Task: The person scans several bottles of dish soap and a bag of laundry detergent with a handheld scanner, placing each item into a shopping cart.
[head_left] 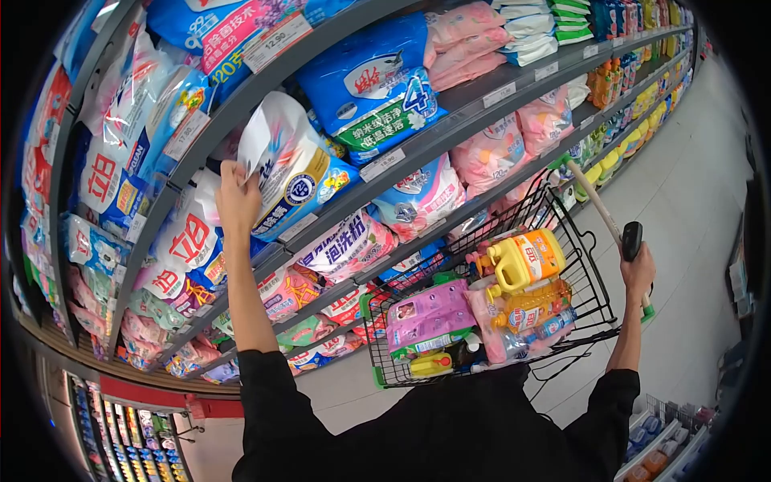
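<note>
My left hand (pixel 238 197) reaches to the shelf with its fingers closed on the top edge of a white and blue bag of washing powder (pixel 299 161). That bag leans on the shelf, its upper corner pulled up to a point. My right hand (pixel 638 271) is wrapped round the handle (pixel 596 201) of a black wire shopping cart (pixel 580 233), beside a black fitting (pixel 632 241). In the cart lie a yellow jug (pixel 526 261), purple packs (pixel 430 313), a bottle of orange liquid (pixel 534 312) and a yellow bottle (pixel 431 365).
Curved shelves (pixel 458 108) with price labels hold several more detergent bags, such as a large blue one (pixel 369 84) and pink ones (pixel 490 153). Grey tiled floor (pixel 675 161) runs along the right. Another display (pixel 671 442) stands at the lower right.
</note>
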Action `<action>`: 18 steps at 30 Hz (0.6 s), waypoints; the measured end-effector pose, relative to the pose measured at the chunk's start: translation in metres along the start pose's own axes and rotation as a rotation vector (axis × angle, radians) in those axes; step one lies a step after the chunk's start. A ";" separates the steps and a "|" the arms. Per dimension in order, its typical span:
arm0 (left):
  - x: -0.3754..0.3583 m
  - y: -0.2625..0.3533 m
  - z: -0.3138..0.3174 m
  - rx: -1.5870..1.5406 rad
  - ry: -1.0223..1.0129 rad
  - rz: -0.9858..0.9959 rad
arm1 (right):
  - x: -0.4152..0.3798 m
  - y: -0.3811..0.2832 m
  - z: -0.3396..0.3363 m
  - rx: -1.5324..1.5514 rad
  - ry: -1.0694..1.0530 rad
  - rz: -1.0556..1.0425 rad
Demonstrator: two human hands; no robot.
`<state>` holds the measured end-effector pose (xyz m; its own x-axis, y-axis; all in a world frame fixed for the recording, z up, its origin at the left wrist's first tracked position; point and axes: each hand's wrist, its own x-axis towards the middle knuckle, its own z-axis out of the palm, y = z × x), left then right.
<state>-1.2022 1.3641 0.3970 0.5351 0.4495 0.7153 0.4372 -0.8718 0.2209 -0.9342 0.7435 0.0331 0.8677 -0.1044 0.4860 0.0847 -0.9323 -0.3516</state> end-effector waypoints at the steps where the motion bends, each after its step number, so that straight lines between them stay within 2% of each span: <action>1: -0.006 -0.003 0.002 -0.003 -0.004 0.008 | 0.000 0.000 -0.001 -0.003 -0.001 0.009; 3: -0.016 -0.010 0.002 0.007 0.116 0.136 | 0.001 -0.003 -0.004 0.030 0.019 -0.031; 9: -0.053 0.004 -0.011 0.066 0.248 0.208 | 0.003 -0.006 -0.005 0.010 0.005 -0.027; 11: -0.059 0.010 -0.020 0.080 0.435 0.360 | 0.003 -0.001 0.000 0.002 -0.009 -0.027; 13: -0.062 0.017 -0.033 0.130 0.505 0.346 | 0.002 -0.001 0.001 -0.004 -0.031 -0.041; 15: -0.055 0.029 -0.052 0.259 0.622 0.540 | 0.003 -0.006 -0.003 0.009 -0.012 -0.032; 17: -0.050 0.026 -0.066 0.427 0.692 0.474 | 0.003 -0.008 -0.005 0.011 -0.020 -0.031; 18: -0.045 0.032 -0.069 0.385 0.727 0.467 | 0.003 -0.008 -0.005 0.015 -0.023 -0.015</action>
<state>-1.2623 1.3023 0.4177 0.1910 -0.2734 0.9427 0.5708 -0.7504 -0.3333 -0.9345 0.7492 0.0415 0.8772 -0.0826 0.4730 0.1049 -0.9283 -0.3567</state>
